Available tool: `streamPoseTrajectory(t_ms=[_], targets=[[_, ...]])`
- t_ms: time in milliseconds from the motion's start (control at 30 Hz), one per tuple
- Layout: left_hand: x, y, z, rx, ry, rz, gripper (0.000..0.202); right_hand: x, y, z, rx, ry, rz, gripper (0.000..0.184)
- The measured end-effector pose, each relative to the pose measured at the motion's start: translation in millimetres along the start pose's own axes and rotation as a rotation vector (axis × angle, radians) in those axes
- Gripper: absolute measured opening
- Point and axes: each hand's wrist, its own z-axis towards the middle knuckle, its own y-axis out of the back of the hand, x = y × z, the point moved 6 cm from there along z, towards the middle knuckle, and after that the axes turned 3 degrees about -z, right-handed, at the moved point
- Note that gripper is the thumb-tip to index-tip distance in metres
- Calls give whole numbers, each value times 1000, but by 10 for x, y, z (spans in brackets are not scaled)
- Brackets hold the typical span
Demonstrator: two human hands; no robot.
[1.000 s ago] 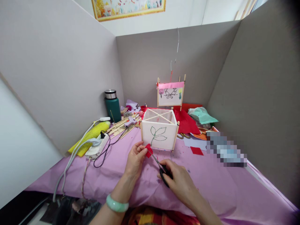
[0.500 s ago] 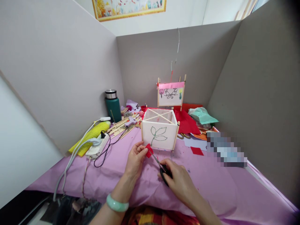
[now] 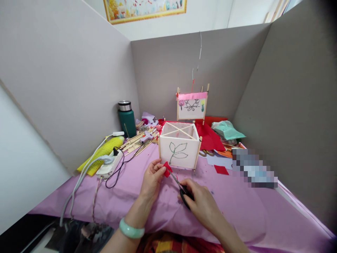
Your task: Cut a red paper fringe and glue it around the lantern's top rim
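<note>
My left hand pinches a small red paper piece just in front of a white paper lantern box with a green leaf drawing. Black-handled scissors are gripped in my right hand, their blades reaching into the red piece. A green bangle sits on my left wrist. Both hands hover over the purple table cover.
Behind the box stands a second lantern with a butterfly drawing and pink band. At the left lie a power strip, a yellow mesh, a green flask, wooden sticks and a glue gun. Red paper and green paper lie at the right. Grey partitions enclose the table.
Almost nothing has moved. The scissors and my right hand have shifted very slightly; the red piece stays pinched in my left hand.
</note>
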Motion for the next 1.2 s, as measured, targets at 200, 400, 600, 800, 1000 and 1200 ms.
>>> streamPoseTrajectory(t_ms=[200, 400, 600, 800, 1000, 1200], targets=[[-2, 30, 12, -40, -14, 0, 48, -1, 36, -32, 36, 2, 53, 19], [-6, 61, 25, -71, -39, -44, 48, 31, 77, -86, 70, -19, 83, 20], [6, 69, 22, -67, -36, -51, 48, 14, 56, -70, 36, -14, 58, 23], [2, 51, 23, -81, -25, -61, 48, 1, 27, -43, 11, -14, 32, 23], [8, 65, 21, -75, -17, -55, 48, -10, -3, -21, 15, -10, 35, 24], [8, 62, 31, -69, -22, -44, 47, -14, -14, -13, 18, -7, 16, 23]])
